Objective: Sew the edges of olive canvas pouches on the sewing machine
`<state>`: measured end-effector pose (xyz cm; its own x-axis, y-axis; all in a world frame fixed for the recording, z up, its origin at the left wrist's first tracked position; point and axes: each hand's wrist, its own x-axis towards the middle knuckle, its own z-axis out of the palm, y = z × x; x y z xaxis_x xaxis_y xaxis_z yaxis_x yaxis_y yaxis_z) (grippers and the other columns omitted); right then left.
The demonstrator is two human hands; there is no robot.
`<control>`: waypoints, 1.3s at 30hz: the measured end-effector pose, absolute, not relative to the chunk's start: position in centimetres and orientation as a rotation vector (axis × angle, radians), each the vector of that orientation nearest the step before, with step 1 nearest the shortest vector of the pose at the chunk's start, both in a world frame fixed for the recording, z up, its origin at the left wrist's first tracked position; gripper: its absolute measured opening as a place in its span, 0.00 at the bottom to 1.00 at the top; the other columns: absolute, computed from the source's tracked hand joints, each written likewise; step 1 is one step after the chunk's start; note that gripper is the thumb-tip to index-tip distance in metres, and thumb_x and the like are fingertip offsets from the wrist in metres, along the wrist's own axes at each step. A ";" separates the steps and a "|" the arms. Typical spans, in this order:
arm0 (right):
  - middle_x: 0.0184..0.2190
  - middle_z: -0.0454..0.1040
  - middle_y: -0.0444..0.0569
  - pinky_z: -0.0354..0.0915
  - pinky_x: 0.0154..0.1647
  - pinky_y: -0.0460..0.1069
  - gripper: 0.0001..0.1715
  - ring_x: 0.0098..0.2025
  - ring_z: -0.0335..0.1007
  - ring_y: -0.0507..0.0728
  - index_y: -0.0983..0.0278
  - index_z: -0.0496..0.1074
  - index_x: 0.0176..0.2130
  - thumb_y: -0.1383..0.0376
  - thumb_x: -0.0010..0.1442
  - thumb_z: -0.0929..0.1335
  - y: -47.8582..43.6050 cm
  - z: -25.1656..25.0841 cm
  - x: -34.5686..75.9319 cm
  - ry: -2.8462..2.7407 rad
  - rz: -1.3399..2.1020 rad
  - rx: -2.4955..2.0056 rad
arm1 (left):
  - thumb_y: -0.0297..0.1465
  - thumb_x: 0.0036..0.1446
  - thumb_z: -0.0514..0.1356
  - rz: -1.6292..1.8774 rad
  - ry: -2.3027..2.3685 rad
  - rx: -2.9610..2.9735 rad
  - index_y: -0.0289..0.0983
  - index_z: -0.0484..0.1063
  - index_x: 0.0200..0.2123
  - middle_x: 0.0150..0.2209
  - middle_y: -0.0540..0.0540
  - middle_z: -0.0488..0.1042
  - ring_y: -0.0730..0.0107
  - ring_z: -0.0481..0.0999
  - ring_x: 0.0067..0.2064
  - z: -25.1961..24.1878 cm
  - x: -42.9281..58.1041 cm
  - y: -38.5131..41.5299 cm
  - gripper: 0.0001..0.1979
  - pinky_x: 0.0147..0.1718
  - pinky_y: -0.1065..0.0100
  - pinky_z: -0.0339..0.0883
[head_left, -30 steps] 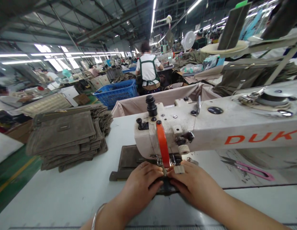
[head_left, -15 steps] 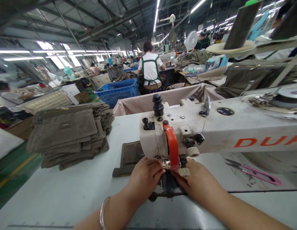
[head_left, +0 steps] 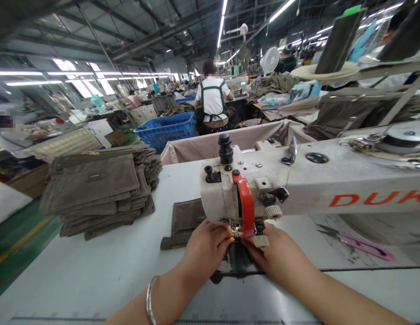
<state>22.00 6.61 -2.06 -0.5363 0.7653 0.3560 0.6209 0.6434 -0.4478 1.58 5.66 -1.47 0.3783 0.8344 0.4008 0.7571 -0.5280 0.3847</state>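
Note:
Both my hands meet under the head of a white sewing machine [head_left: 311,176], close to its needle area. My left hand [head_left: 206,246] is closed, thumb and fingers pinching the near edge of an olive-brown fabric piece [head_left: 186,216] that lies flat under the machine head. On the other side of the presser foot, my right hand [head_left: 275,248] is closed too, its fingertips at the same work. The machine head and an orange guard [head_left: 246,205] partly hide those fingertips and the fabric between them.
A tall stack of olive-brown fabric pieces [head_left: 98,189] stands on the white table [head_left: 104,271] at left. Pink-handled thread snips [head_left: 362,243] lie at right. Behind the table are a blue crate [head_left: 167,131], pinkish cloth [head_left: 203,146] and a person in a white shirt [head_left: 213,97].
Almost nothing differs. The camera view has shifted slightly, and both hands stay at the needle area with the fabric in about the same place.

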 end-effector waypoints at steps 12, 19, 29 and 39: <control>0.39 0.75 0.53 0.68 0.43 0.55 0.13 0.42 0.71 0.61 0.63 0.74 0.41 0.69 0.64 0.62 6.7 -1.9 21.9 -2.332 0.416 -1.129 | 0.25 0.55 0.66 0.868 1.488 2.482 0.41 0.78 0.34 0.37 0.49 0.80 0.59 0.78 0.42 -1.9 1.5 5.9 0.05 0.45 0.59 0.70; 0.40 0.75 0.53 0.67 0.46 0.55 0.11 0.44 0.70 0.61 0.62 0.74 0.40 0.69 0.64 0.62 6.6 -2.0 21.8 -2.303 0.461 -1.154 | 0.23 0.53 0.67 0.877 1.499 2.492 0.41 0.77 0.33 0.35 0.49 0.80 0.59 0.78 0.40 -1.6 1.7 5.8 0.06 0.42 0.60 0.72; 0.37 0.75 0.48 0.66 0.43 0.47 0.08 0.41 0.71 0.56 0.62 0.73 0.36 0.70 0.63 0.64 6.5 -1.4 21.4 -2.299 0.414 -1.164 | 0.25 0.57 0.60 0.916 1.507 2.547 0.42 0.76 0.34 0.36 0.48 0.80 0.60 0.78 0.38 -2.5 1.3 5.9 0.06 0.39 0.60 0.74; 0.38 0.75 0.50 0.70 0.43 0.49 0.12 0.43 0.73 0.57 0.59 0.74 0.40 0.69 0.65 0.62 6.4 0.1 22.5 -2.269 0.335 -1.009 | 0.30 0.52 0.67 0.408 1.556 2.963 0.46 0.67 0.58 0.43 0.44 0.76 0.56 0.76 0.42 -2.5 -2.7 -0.5 0.29 0.40 0.61 0.73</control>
